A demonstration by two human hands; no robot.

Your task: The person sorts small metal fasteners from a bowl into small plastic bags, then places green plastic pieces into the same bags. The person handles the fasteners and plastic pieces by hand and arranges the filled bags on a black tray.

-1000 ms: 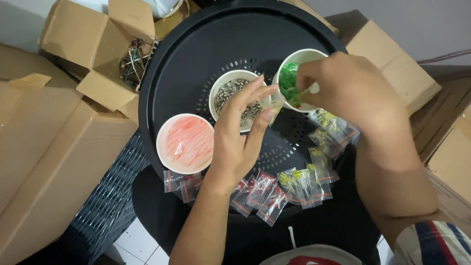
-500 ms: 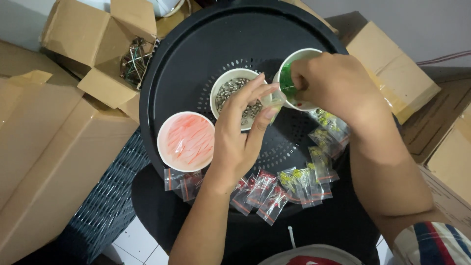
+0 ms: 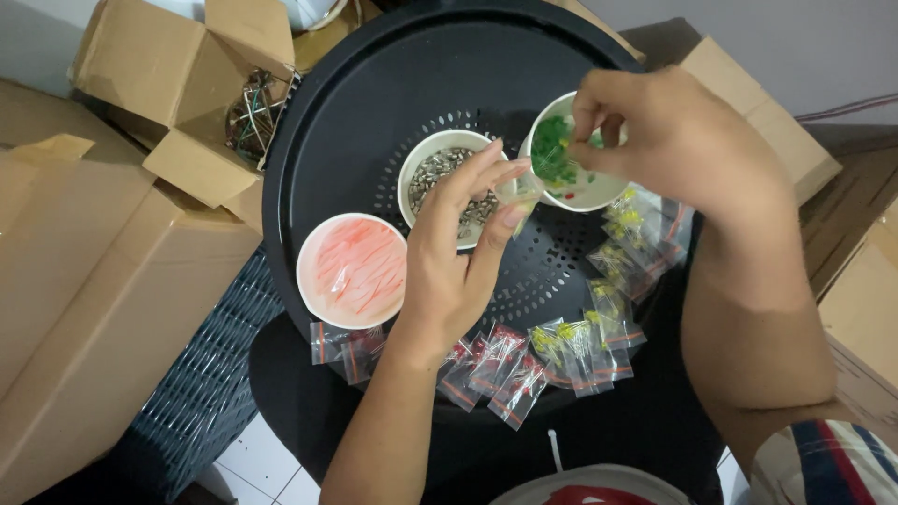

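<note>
Three white bowls sit on a round black perforated tray (image 3: 374, 103). One bowl holds red pieces (image 3: 352, 271), one grey metal pieces (image 3: 438, 174), one green pieces (image 3: 559, 161). My left hand (image 3: 454, 271) rests over the grey bowl and pinches a small clear plastic bag (image 3: 520, 193) at the green bowl's edge. My right hand (image 3: 683, 140) hovers above the green bowl with a few green pieces (image 3: 595, 140) pinched in its fingertips. Small sealed packets lie along the tray's front edge, red ones (image 3: 496, 369) and yellow-green ones (image 3: 599, 341).
Cardboard boxes (image 3: 103, 290) crowd the left side. An open box with tangled wires (image 3: 248, 112) stands at the tray's upper left. More boxes (image 3: 776, 140) lie to the right. A dark woven basket (image 3: 201, 374) and white floor tiles (image 3: 271, 472) show below left.
My right hand has lifted slightly out of the green bowl with green pieces between its fingertips. My left hand has kept the clear bag at the bowl's edge.
</note>
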